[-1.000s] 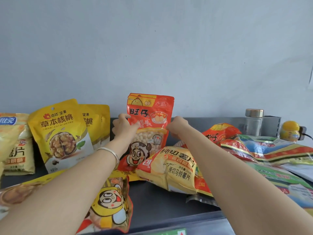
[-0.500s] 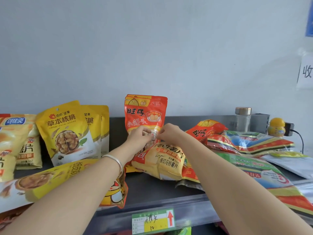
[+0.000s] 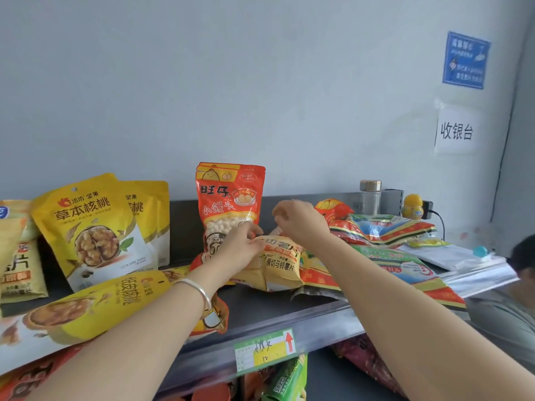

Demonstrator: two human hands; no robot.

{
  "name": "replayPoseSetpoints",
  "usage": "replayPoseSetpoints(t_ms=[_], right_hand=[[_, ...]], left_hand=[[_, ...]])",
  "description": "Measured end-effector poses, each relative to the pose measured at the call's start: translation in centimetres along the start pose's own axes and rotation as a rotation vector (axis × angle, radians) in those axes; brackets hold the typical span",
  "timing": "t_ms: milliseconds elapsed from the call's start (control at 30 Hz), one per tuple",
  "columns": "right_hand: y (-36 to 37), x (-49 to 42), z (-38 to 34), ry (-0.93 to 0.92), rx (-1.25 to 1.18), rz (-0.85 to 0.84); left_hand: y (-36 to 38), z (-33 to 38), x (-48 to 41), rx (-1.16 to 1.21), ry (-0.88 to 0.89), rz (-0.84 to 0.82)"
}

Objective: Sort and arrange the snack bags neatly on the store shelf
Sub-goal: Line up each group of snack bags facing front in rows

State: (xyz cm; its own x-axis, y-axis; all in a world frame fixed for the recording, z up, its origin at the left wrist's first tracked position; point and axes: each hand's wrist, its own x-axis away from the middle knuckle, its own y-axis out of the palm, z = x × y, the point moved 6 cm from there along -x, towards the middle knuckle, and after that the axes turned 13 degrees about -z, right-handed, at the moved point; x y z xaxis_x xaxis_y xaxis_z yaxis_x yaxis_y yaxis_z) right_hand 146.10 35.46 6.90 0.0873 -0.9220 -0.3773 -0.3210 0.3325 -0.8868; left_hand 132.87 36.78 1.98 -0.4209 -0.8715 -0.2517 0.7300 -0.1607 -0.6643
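Chip bag point(image 3: 278, 264), light, puffy and crushable, is pinched at its top seam by left hand point(image 3: 241, 250); right hand point(image 3: 301, 224) hovers half-curled, grasping nothing.

Red snack bag point(image 3: 230, 198) upright (mid-shelf)

Pale grey wall point(image 3: 260, 82) – blue notice point(image 3: 465, 60), white paper sign point(image 3: 456, 131) at right; even daylight.
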Motion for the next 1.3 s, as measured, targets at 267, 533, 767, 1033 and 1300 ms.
replayPoseSetpoints(t_ms=[267,533,767,1033,1300], right_hand=[[-3.9,0.6,3.3,0.098,0.189,0.197],[-4.2,-2.2,9.9,0.287,0.245,0.07],[-3.1,-7.2,10.4,0.105,-0.035,0.076],[-2.9,-10.5,8.0,-0.113,-0.096,0.147],[-3.2,-11.9,6.5,-0.219,-0.117,0.304]], left_hand=[[1.0,2.4,-1.3,-0.159,0.088,-0.022],[2.8,4.3,-5.8,-0.212,0.058,-0.09],[3.3,4.2,-9.2,-0.183,-0.004,-0.09],[2.1,2.6,-12.4,0.008,-0.093,0.067],[2.4,0.7,-14.0,0.292,-0.179,0.127]])
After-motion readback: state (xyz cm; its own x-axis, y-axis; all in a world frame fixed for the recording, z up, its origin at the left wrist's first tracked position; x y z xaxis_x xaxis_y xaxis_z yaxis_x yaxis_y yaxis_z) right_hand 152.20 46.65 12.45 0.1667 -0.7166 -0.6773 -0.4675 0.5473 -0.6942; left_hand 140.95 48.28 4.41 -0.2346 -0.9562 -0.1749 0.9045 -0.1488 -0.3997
